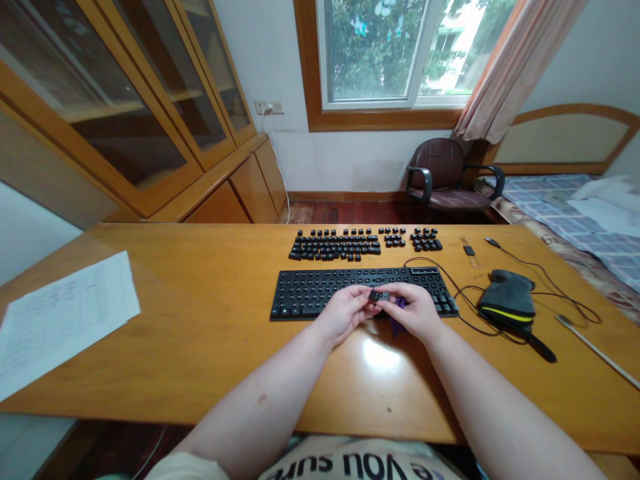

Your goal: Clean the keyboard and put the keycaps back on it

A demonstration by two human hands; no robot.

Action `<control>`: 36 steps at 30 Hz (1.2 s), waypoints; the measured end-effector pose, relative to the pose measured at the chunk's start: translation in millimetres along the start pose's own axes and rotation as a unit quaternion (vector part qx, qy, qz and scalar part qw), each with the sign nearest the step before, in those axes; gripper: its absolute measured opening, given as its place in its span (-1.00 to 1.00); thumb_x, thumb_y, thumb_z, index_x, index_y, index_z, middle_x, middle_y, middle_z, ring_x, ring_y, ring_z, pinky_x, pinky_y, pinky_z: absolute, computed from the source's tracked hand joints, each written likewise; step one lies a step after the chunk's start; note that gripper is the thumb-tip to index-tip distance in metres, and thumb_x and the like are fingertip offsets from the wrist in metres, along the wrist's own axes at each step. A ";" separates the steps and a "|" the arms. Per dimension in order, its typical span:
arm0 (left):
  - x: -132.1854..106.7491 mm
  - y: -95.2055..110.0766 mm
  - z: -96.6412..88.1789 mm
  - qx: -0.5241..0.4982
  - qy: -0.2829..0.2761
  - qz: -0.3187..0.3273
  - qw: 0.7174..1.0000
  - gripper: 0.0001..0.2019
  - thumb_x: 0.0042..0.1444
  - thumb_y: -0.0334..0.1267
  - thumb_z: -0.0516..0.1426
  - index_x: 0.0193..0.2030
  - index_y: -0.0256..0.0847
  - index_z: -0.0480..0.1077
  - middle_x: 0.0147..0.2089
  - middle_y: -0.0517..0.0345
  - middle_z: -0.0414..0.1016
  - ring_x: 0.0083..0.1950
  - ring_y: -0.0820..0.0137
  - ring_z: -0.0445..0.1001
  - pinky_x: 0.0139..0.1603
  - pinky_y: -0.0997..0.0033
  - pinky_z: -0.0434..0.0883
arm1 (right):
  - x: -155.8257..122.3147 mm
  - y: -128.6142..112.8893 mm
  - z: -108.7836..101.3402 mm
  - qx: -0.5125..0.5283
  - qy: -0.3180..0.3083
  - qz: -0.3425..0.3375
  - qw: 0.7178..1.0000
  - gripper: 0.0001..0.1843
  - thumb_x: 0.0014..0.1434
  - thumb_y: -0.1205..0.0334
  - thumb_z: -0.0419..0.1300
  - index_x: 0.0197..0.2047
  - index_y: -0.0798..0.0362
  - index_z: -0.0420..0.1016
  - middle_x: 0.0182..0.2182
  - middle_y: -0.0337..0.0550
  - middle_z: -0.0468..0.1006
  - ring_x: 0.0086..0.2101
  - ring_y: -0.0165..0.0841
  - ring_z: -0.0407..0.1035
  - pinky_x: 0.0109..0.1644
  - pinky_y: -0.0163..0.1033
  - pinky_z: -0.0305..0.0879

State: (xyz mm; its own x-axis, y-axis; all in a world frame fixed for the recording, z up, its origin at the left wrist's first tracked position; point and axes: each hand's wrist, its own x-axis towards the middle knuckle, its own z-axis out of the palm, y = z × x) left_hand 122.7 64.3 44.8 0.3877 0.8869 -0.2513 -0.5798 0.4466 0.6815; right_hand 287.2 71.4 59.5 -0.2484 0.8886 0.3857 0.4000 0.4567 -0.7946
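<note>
My left hand (344, 312) and my right hand (414, 308) meet over the front edge of a black keyboard (320, 291) whose keycaps have been taken off. Both pinch a small black keycap (379, 295) between their fingertips. A purple thing (399, 313), partly hidden, is tucked in my right hand. Beyond the keyboard, the removed black keycaps (340, 244) lie in rows laid out like a keyboard.
The wooden desk (200, 313) holds a printed paper sheet (60, 317) at the left. At the right lie a dark folded cloth with a yellow stripe (507, 298), black cables (550, 287) and a thin rod (597, 350). A brown armchair (445, 177) stands behind the desk.
</note>
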 end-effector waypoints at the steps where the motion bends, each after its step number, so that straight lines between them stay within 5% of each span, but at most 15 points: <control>1: 0.1 -0.3 -0.1 0.003 0.000 -0.001 1.000 -0.80 -0.03 -0.30 0.28 -0.31 -0.39 0.43 -0.42 0.10 0.47 -0.40 0.53 0.45 -0.19 0.50 0.44 | -0.2 -0.4 -0.3 -0.008 -0.001 -0.005 1.000 -0.77 -0.02 0.12 0.27 -0.28 0.03 0.57 -0.61 -0.25 0.46 -0.60 -0.44 0.27 -0.49 -0.32 0.25; 5: 0.1 -0.6 -0.2 0.030 -0.001 0.012 0.999 -0.75 -0.03 -0.25 0.27 -0.25 -0.36 0.42 -0.38 0.10 0.46 -0.40 0.54 0.44 -0.21 0.47 0.43 | -0.2 0.4 -3.9 -0.056 0.006 -0.013 0.998 -0.78 0.02 0.11 0.23 -0.27 0.00 0.58 -0.62 -0.25 0.47 -0.61 -0.44 0.27 -0.49 -0.31 0.26; 9: 0.3 0.9 -3.4 0.188 0.067 0.109 0.974 -0.72 0.06 -0.19 0.16 -0.10 -0.26 0.41 -0.30 0.11 0.46 -0.46 0.53 0.36 -0.47 0.56 0.32 | 6.5 11.2 -16.3 -0.104 0.043 0.009 0.994 -0.74 0.03 0.07 0.23 -0.23 -0.01 0.59 -0.60 -0.24 0.49 -0.57 -0.41 0.32 -0.44 -0.27 0.30; 12: -0.6 2.9 -8.3 0.355 0.130 0.218 0.900 -0.81 0.05 -0.25 0.15 -0.18 -0.21 0.48 -0.30 0.10 0.47 -0.39 0.46 0.35 -0.35 0.50 0.32 | 13.8 22.0 -25.6 -0.131 0.018 0.047 0.990 -0.74 0.02 0.05 0.24 -0.25 -0.01 0.61 -0.48 -0.17 0.58 -0.46 -0.31 0.42 -0.32 -0.20 0.34; 16: -3.2 6.4 -13.0 0.512 0.141 0.287 0.797 -0.84 0.09 -0.30 0.11 -0.22 -0.13 0.51 -0.22 0.06 0.48 -0.21 0.32 0.36 -0.06 0.35 0.26 | 16.0 27.4 -21.6 -0.141 -0.061 0.052 0.987 -0.78 0.04 0.08 0.23 -0.25 -0.07 0.61 -0.30 -0.14 0.62 -0.28 -0.23 0.48 -0.14 -0.13 0.36; 20: -3.8 8.3 -14.1 0.630 0.157 0.288 0.704 -0.80 0.14 -0.30 0.05 -0.20 -0.13 0.50 -0.17 0.00 0.49 -0.10 0.21 0.34 0.03 0.24 0.18 | 11.9 22.9 -4.2 -0.179 -0.105 0.038 0.978 -0.77 0.08 0.10 0.19 -0.20 -0.12 0.60 -0.29 -0.17 0.62 -0.28 -0.24 0.49 -0.18 -0.13 0.37; 24: -3.5 8.5 -13.6 0.695 0.183 0.270 0.641 -0.79 0.16 -0.23 0.04 -0.28 -0.12 0.52 -0.24 0.00 0.50 -0.18 0.22 0.33 -0.05 0.25 0.19 | 10.7 20.5 7.0 -0.225 -0.132 0.035 0.965 -0.75 0.12 0.10 0.16 -0.16 -0.11 0.59 -0.26 -0.16 0.61 -0.26 -0.23 0.48 -0.19 -0.14 0.37; 36: -5.4 9.2 -8.6 0.768 0.187 0.204 0.578 -0.70 0.22 -0.13 -0.04 -0.27 -0.06 0.52 -0.22 0.14 0.51 -0.15 0.30 0.32 -0.11 0.31 0.21 | 14.4 20.0 9.6 -0.260 -0.198 0.050 0.944 -0.70 0.16 0.10 0.09 -0.10 -0.11 0.55 -0.17 -0.21 0.60 -0.17 -0.28 0.46 -0.09 -0.22 0.33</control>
State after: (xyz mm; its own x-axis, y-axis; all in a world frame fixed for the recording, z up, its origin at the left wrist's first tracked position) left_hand 109.1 64.7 46.5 0.0943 0.9731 0.2101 0.8622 -0.1853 0.4714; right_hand 283.2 92.8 44.7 -0.4559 0.8894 0.0335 0.7917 0.4225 -0.4413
